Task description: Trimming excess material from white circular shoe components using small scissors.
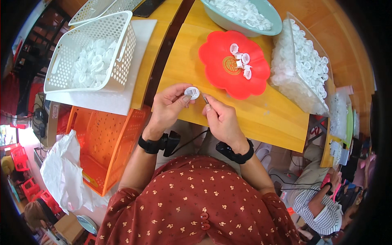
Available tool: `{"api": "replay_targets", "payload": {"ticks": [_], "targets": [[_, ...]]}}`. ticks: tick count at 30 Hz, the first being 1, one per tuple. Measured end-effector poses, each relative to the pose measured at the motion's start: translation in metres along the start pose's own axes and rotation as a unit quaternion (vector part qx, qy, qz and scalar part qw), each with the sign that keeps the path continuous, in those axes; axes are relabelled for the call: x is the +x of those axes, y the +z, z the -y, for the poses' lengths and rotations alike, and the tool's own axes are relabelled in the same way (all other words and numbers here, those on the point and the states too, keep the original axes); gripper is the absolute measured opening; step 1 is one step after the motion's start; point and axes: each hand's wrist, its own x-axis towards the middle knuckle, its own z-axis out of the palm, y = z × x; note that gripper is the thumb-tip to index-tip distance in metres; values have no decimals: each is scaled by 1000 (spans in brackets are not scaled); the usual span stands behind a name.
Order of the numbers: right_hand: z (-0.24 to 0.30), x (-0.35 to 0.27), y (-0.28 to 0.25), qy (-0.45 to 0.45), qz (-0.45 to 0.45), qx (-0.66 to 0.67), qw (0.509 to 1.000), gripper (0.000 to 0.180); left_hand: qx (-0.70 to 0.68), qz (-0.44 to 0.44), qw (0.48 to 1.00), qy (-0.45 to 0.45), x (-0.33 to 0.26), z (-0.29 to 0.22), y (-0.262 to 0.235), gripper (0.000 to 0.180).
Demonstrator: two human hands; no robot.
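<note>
Between the thumb and fingers of my left hand (168,105) is a small round white plastic part (192,93), its face turned up. Just right of it, my right hand (221,120) pinches a thin dark tool (205,99), whose kind is too small to make out. Both hands are over the near edge of the yellow table (179,69). Beyond them lies a red flower-shaped tray (216,45) with several small white plastic pieces (245,58) on it. My right hand's lower fingers are curled and partly hidden.
A white perforated basket (122,69) of white parts stands at left, above an orange crate (118,151). At the far side is a pale green basin (277,18); a clear bin (300,96) heaped with parts stands right. A person in stripes (316,210) sits at lower right.
</note>
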Motion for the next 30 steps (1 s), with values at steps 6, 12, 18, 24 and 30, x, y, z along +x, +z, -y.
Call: {"api": "replay_targets", "payload": {"ticks": [6, 12, 18, 24, 30], "targets": [[11, -1, 1, 0, 63, -79, 995, 35, 8, 12, 1000, 7, -1, 4, -4, 25], [8, 1, 1, -20, 69, -104, 992, 39, 6, 23, 1000, 16, 0, 6, -3, 24], [5, 2, 2, -8, 75, -83, 994, 38, -3, 19, 1000, 10, 0, 6, -4, 25], [2, 3, -3, 38, 107, -14, 993, 42, -2, 24, 1000, 11, -1, 3, -3, 25], [5, 5, -6, 79, 121, 52, 988, 44, -5, 27, 1000, 4, 0, 3, -4, 25]]}}
